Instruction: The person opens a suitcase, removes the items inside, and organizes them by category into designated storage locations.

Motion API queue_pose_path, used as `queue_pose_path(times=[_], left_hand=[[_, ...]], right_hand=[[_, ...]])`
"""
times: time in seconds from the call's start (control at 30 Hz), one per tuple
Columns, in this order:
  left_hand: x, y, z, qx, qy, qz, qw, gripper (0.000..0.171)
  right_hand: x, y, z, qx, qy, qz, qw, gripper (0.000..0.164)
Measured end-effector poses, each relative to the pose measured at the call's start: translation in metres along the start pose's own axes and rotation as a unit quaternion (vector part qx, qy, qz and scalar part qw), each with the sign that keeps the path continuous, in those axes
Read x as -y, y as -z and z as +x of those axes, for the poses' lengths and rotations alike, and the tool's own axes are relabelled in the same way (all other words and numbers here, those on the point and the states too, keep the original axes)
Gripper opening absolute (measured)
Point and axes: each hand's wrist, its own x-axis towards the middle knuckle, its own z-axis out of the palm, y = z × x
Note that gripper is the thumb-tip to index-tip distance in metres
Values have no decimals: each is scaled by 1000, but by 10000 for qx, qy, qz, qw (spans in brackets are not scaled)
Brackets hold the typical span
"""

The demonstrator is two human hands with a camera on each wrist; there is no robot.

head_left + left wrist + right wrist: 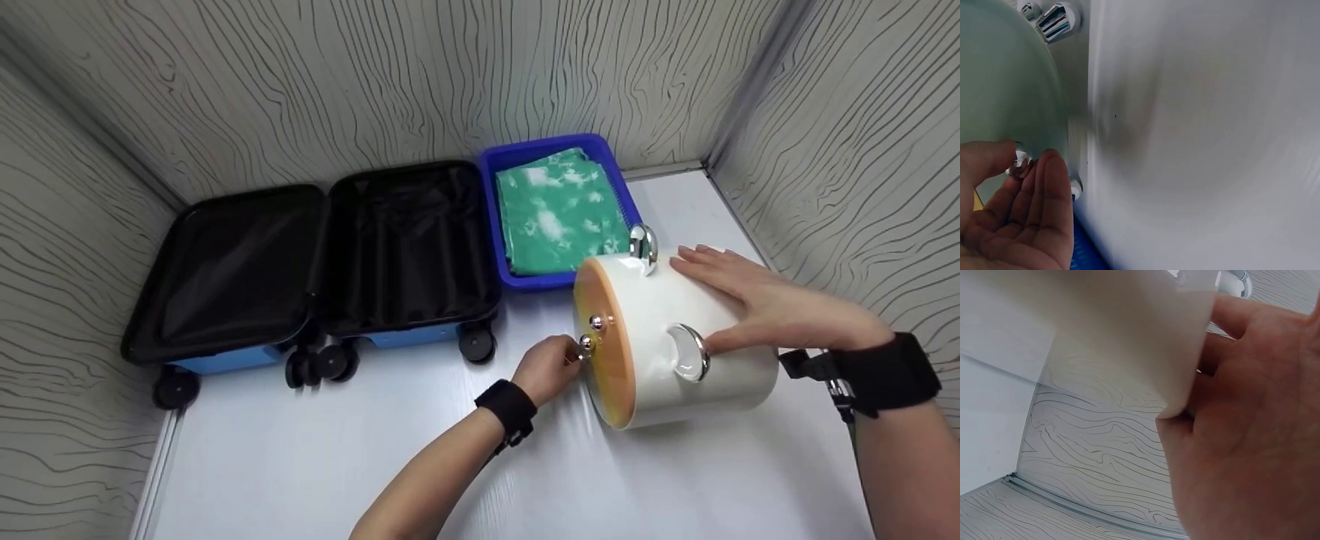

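A large white cylindrical pot (712,401) is tipped on its side, its orange-tinted end (611,375) facing left. Chrome loop handles (703,356) stand out from its wall. My left hand (547,369) is at that end, thumb and fingertips pinching a small chrome knob (1021,158); the end looks pale green in the left wrist view. With fingers extended, my right hand (765,307) rests on the pot's wall, thumb beside the nearer handle. Seen from the right wrist, its fingers pass behind the blurred white wall (1129,337) and are partly hidden.
To the left, a suitcase (405,247) lies open, black inside with a blue shell and black wheels. A blue basket (540,281) holding folded green-and-white cloth (555,210) stands behind the pot. Wood-patterned walls (420,82) enclose the white table (300,465).
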Motion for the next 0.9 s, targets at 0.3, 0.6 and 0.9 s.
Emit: queue_pose_path(times=[0.3,0.6,0.9], left_hand=[[-1,8,-9,497,-113,144,9986,26],[-8,39,-27,961,-981,921,9862,47],[17,96,-46,161,-1131,1772,9775,56]], right_hand=[[2,2,3,83,-93,-85,9999,107],[4,6,4,139,-62,-209,9997,103],[12,14,10,152,-191,-48,9997,82]])
